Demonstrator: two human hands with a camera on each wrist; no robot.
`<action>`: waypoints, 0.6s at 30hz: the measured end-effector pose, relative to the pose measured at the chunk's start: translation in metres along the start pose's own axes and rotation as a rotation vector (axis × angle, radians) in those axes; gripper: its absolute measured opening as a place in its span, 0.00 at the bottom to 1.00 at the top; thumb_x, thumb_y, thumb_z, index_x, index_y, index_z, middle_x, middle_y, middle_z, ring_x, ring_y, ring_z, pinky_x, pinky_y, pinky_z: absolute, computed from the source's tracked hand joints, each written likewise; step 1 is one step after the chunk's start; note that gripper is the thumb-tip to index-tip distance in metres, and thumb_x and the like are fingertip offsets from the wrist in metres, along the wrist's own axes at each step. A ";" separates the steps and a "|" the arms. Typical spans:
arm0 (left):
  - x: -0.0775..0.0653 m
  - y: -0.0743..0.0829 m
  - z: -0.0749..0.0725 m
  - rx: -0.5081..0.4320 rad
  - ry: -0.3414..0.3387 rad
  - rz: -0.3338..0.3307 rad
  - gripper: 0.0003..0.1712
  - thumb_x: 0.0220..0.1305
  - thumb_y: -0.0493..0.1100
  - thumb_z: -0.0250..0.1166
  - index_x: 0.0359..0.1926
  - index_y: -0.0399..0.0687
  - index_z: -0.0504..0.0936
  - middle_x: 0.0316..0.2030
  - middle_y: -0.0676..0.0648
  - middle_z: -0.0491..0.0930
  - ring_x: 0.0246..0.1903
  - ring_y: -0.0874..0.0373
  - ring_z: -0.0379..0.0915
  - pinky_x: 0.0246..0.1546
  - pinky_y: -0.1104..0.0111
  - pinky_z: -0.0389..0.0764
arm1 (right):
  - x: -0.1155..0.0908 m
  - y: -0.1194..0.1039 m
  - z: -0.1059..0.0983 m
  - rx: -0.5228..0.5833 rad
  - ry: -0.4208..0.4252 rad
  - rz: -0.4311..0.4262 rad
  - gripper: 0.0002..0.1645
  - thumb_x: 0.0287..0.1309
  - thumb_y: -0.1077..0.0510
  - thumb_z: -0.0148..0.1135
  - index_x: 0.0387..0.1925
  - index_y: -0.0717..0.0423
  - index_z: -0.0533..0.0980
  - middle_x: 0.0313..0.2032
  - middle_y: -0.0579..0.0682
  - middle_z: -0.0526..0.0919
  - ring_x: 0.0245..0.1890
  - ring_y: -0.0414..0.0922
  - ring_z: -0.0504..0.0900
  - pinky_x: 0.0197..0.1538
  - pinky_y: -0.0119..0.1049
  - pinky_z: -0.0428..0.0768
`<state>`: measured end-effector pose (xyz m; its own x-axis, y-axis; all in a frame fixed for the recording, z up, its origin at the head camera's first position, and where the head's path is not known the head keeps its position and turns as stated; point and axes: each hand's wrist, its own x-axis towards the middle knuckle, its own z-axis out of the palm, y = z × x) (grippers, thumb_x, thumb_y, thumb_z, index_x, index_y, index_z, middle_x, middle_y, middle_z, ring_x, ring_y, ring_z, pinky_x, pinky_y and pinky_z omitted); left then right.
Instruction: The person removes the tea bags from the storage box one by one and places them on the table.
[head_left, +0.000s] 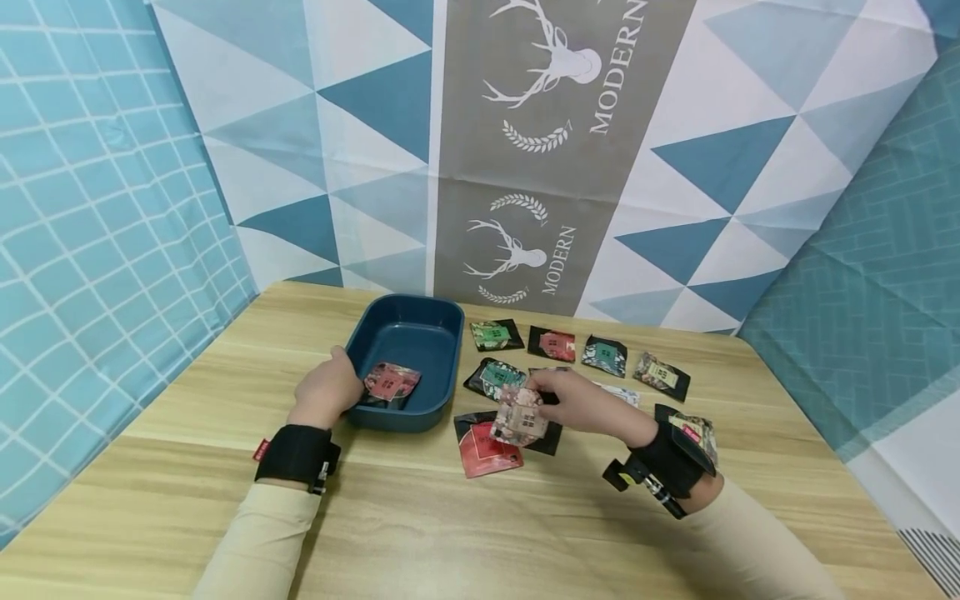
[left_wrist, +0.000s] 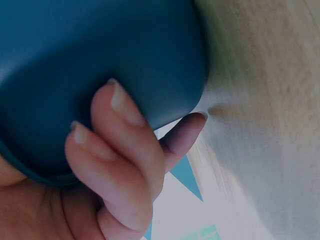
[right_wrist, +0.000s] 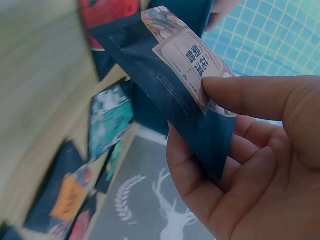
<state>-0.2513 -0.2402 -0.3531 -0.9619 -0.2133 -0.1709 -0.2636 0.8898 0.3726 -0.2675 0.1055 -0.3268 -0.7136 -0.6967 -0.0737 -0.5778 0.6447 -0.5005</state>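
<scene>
My left hand [head_left: 327, 389] grips the near left rim of a dark blue plastic bin [head_left: 420, 346]; in the left wrist view its fingers curl against the bin's outer wall. Inside the bin lies a red-labelled packet [head_left: 392, 381], with dark packet edges under it. My right hand [head_left: 592, 404] pinches a small flat packet [right_wrist: 187, 65] between thumb and fingers, above the table to the right of the bin. This packet is dark with a pale, flower-patterned label bearing printed characters. Beneath it lies a red and black packet [head_left: 480, 454], partly covered.
Several packets lie right of the bin, among them a green one [head_left: 492, 335], a red one [head_left: 553, 343], a teal one [head_left: 604, 356] and a yellow-labelled one [head_left: 663, 375]. Another packet [head_left: 703, 429] lies partly behind the right wrist. A patterned cloth [head_left: 375, 167] hangs behind the wooden table [head_left: 420, 533].
</scene>
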 end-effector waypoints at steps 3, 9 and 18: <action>0.000 0.003 -0.001 -0.002 0.005 -0.004 0.38 0.65 0.41 0.49 0.67 0.23 0.44 0.48 0.22 0.72 0.34 0.42 0.76 0.32 0.52 0.75 | -0.011 0.009 0.001 0.010 -0.032 0.024 0.05 0.61 0.64 0.55 0.38 0.52 0.70 0.32 0.46 0.71 0.29 0.41 0.64 0.34 0.37 0.62; -0.002 0.003 -0.001 0.009 -0.006 -0.005 0.39 0.65 0.41 0.50 0.67 0.22 0.44 0.47 0.23 0.73 0.34 0.42 0.76 0.33 0.52 0.75 | -0.030 0.021 0.002 0.036 -0.088 0.073 0.05 0.61 0.63 0.56 0.37 0.51 0.70 0.27 0.44 0.66 0.25 0.38 0.61 0.31 0.34 0.60; 0.000 0.001 0.001 0.013 0.000 0.008 0.38 0.64 0.41 0.50 0.66 0.21 0.45 0.45 0.22 0.73 0.32 0.41 0.76 0.29 0.54 0.75 | -0.037 0.039 0.005 0.085 -0.121 0.088 0.05 0.62 0.62 0.55 0.39 0.54 0.70 0.25 0.44 0.61 0.22 0.37 0.57 0.29 0.33 0.59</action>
<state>-0.2509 -0.2391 -0.3536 -0.9639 -0.2061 -0.1684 -0.2549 0.8965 0.3623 -0.2613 0.1549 -0.3475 -0.7039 -0.6749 -0.2216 -0.4758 0.6795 -0.5584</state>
